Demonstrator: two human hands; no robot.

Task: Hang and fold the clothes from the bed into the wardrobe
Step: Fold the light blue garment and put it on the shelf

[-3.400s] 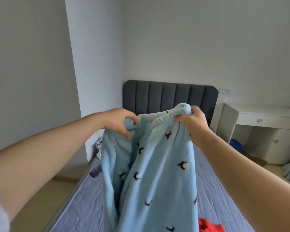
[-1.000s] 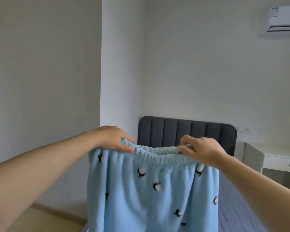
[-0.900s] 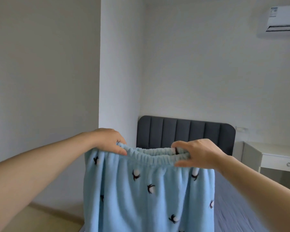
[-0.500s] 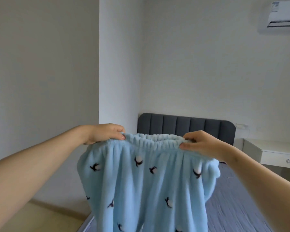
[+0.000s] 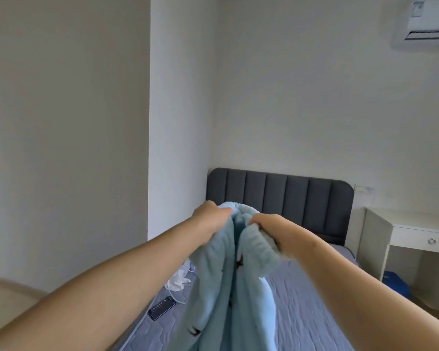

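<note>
Light blue fleece trousers with small dark bird prints hang in front of me over the bed. My left hand grips the elastic waistband on the left side. Close beside it, my right hand grips the waistband's right side. The two hands almost touch, so the waistband is doubled over and the legs hang together in one long bundle. The wardrobe is not in view.
A dark phone and a white cable with crumpled white stuff lie on the bed's left edge. A dark grey headboard stands behind. A white desk is at right, a blue object under it.
My hands have come together from wide apart, folding the spread waistband in half. The trousers now hang as a narrow bundle, and the bed surface shows again.
</note>
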